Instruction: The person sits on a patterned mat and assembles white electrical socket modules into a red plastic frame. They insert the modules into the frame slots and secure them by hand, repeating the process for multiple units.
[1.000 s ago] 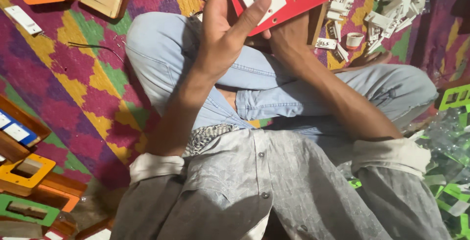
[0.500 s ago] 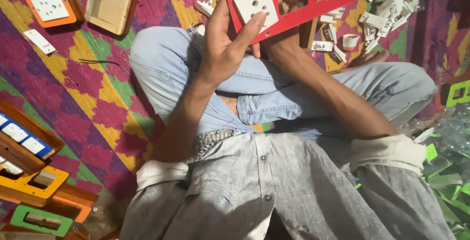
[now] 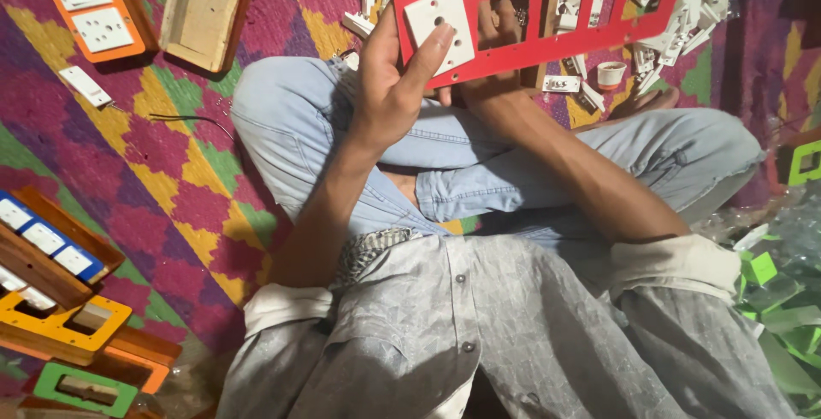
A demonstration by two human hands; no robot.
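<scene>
- Two hands hold one red panel above the crossed knees.
- The left hand grips the panel's left end, thumb pressing a white socket seated there.
- The right hand sits behind the panel; I cannot tell its grip.
- Loose white parts lie beyond the panel.

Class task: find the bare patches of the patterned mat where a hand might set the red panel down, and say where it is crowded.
One bare stretch of mat lies between the left knee, the wooden box and the stacked frames at lower left; a thin wire crosses it. Crowded: the white parts pile behind the red panel, and the green scraps on the right.
</scene>
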